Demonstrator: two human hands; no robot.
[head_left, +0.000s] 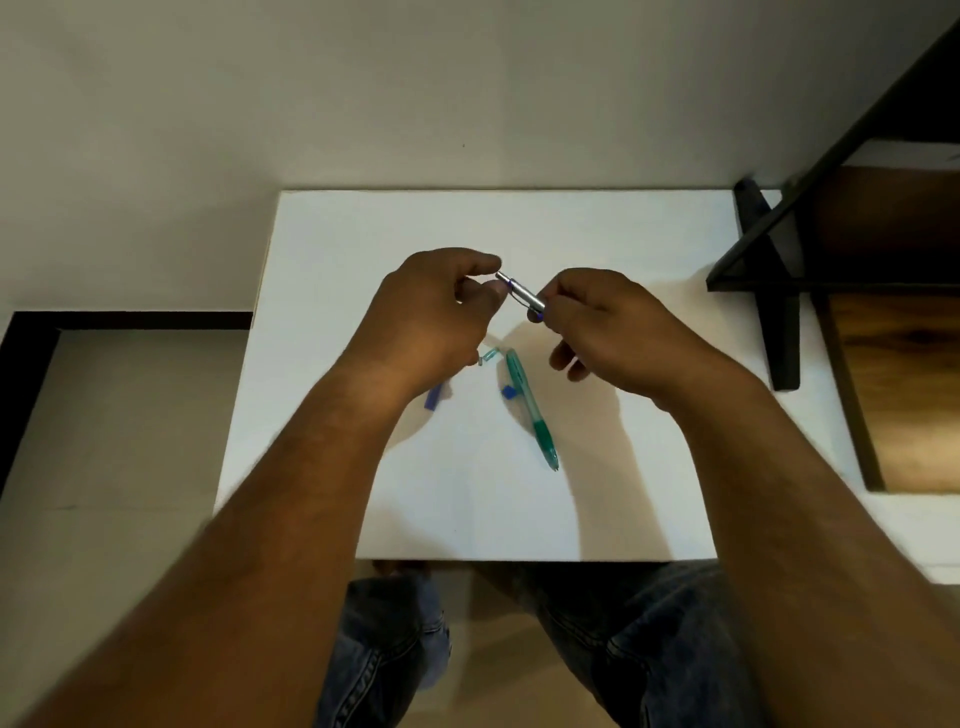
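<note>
The right hand (602, 322) is pinching the silver pen barrel (521, 295) at its lower end, the left hand (441, 306) at its upper tip. A green pen (532, 410) is lying just below them.

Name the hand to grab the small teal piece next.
Likely the left hand: beside the teal piece, with the green pen between that and the right hand gripping the silver barrel.
</note>
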